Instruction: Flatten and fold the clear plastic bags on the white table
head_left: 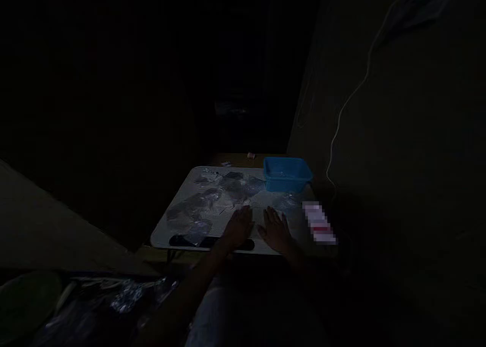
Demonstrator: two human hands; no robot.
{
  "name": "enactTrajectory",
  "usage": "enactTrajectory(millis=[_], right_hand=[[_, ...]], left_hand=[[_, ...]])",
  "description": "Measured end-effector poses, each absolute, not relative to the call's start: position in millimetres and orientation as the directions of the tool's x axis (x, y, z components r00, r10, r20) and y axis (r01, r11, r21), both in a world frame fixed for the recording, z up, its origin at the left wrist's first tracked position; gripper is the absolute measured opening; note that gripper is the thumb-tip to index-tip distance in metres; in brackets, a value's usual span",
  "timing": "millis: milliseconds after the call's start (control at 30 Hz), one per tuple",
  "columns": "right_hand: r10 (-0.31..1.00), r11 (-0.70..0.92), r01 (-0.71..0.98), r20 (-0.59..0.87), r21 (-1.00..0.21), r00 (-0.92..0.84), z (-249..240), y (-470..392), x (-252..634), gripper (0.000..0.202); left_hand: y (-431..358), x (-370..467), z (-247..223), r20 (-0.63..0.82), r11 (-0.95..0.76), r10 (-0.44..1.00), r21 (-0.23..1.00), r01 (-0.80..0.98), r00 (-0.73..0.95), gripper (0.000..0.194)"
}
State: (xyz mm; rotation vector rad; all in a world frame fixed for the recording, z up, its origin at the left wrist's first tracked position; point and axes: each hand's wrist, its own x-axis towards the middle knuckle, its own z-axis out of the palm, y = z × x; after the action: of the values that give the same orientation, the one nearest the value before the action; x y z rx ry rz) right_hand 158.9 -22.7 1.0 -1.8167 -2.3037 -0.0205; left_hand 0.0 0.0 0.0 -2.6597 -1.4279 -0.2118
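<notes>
Both hands rest near the front edge of a small white folding table (pixel 163 234) in a very dark room. My left hand (pixel 240 225) lies flat, palm down, with its fingers pointing away from me. Beside it, a short gap to the right, my right hand (pixel 275 229) is spread flat in the same way. Thin, clear plastic pieces (pixel 207 198), perhaps bags, are scattered over the tabletop to the left and beyond my hands. Whether plastic lies under my palms is too dark to tell.
A blue plastic basket (pixel 287 185) stands at the table's back right corner. A pixelated bright patch (pixel 319 223) covers something at the right edge. A white cable (pixel 339 117) hangs along the right wall. Shiny crumpled plastic (pixel 127 296) lies low at the left.
</notes>
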Motion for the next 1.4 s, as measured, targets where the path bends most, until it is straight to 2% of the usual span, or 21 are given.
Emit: enactTrajectory(millis=[333, 700, 1000, 1267, 1400], right_hand=[[0.952, 0.251, 0.962, 0.209, -0.105, -0.226, -1.8, -24.9, 159.6, 0.059], [0.932, 0.309, 0.945, 0.231, -0.103, -0.28, -1.9, -22.7, 167.0, 0.057], [0.912, 0.322, 0.938, 0.31, -0.13, -0.27, 6.0, -26.6, 177.1, 0.043], [0.906, 0.363, 0.931, 0.248, -0.038, -0.343, -1.2, -26.4, 177.8, 0.047], [0.912, 0.356, 0.934, 0.226, -0.028, -0.341, -2.9, -25.7, 177.8, 0.048]], left_hand=[[-5.1, -8.7, -10.9, 0.226, -0.47, 0.855, -0.039, 0.882, 0.466, 0.051], [-4.6, -10.3, -8.1, 0.224, -0.48, 0.853, -0.015, 0.877, 0.47, 0.051], [-3.7, -9.3, -7.4, 0.205, -0.476, 0.859, -0.019, 0.879, 0.469, 0.051], [-2.7, -9.7, -9.4, 0.223, -0.503, 0.842, -0.007, 0.864, 0.492, 0.048], [2.0, -13.0, -13.3, 0.283, -0.504, 0.836, 0.062, 0.861, 0.469, 0.049]])
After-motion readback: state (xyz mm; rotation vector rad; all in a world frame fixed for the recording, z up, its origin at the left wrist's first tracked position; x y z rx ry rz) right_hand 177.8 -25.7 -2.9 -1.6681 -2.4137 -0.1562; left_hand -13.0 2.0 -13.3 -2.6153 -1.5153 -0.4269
